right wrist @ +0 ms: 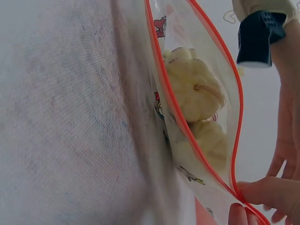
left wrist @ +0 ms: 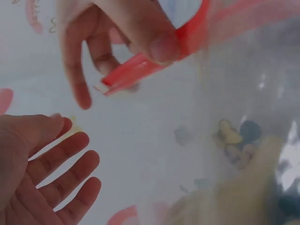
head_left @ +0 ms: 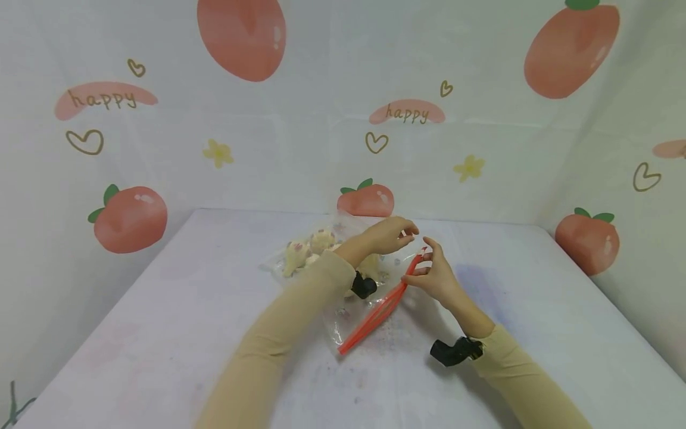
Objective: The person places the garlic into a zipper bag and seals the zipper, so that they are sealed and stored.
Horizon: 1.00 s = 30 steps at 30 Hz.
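A clear zip bag (head_left: 336,319) with small printed figures lies on the table, its red zip strip (head_left: 370,322) facing me. Inside are pale bulbs that look like garlic (right wrist: 193,86). In the right wrist view the bag's mouth gapes in the middle and its two red edges meet at the near end. My right hand (head_left: 438,279) pinches the zip close to that end between thumb and finger. Just left of it, my left hand (head_left: 383,236) hovers over the bag with fingers loosely extended, holding nothing; the left wrist view shows it apart from the strip.
A white cloth covers the table (head_left: 177,333). Behind it hangs a white backdrop (head_left: 300,149) printed with red fruit, hearts and flowers. Each wrist wears a black camera mount, one of them the right mount (head_left: 455,351).
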Tool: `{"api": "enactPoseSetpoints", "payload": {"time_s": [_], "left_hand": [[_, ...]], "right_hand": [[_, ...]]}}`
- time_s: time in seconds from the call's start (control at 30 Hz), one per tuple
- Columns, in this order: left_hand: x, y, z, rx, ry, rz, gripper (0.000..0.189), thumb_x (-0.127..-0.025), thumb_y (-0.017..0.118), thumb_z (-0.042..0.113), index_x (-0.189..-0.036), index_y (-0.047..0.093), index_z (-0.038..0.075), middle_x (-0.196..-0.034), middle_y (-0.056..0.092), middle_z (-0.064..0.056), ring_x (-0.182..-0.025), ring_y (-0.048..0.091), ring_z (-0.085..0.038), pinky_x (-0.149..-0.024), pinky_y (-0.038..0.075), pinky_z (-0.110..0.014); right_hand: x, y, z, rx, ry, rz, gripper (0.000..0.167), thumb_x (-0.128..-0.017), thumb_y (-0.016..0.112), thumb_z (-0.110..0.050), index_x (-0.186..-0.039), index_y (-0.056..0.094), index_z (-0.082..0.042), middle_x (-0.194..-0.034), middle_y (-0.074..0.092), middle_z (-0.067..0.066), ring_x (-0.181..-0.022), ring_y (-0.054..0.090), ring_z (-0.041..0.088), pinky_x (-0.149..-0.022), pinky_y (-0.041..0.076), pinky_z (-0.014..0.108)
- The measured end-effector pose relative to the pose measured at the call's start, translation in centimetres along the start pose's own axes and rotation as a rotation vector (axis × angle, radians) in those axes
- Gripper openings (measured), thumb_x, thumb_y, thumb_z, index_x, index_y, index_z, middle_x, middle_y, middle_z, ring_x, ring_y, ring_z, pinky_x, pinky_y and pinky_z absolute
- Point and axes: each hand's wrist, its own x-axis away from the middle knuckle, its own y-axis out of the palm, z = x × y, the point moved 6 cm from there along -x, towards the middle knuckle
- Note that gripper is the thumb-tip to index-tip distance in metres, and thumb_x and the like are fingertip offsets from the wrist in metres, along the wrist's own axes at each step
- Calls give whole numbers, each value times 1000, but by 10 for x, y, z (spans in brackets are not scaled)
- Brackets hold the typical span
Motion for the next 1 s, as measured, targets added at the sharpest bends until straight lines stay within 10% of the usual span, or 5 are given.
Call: {"api": "enactPoseSetpoints", "payload": {"time_s": [0.4, 0.7, 1.0], "left_hand": [[-14, 24, -14, 47, -74, -43, 34, -100, 41, 13, -132, 52, 10, -135, 55, -7, -129, 48, -19, -108, 37, -31], [-12, 34, -16, 87, -132, -98, 35, -102, 38, 21, -135, 50, 17, -137, 53, -3, -116, 54, -20, -102, 40, -35], [-12, 30, -18, 107, -78, -17, 24, -98, 47, 22, -118, 56, 13, -125, 61, -7, -121, 54, -21, -104, 40, -36]], "right_hand": [[3, -1, -6, -26, -46, 27, 94, -78, 70, 1, -147, 7, -3, -118, 42, 22, -82, 66, 13, -65, 52, 18], [2, -1, -6, -24, -50, 32, 88, -81, 67, 0, -146, 8, -1, -122, 46, 25, -90, 66, 23, -68, 53, 19], [-1, -3, -2, -95, -23, 59, 76, -85, 63, -2, -143, 13, 1, -117, 50, 23, -71, 59, -5, -68, 53, 16]]}}
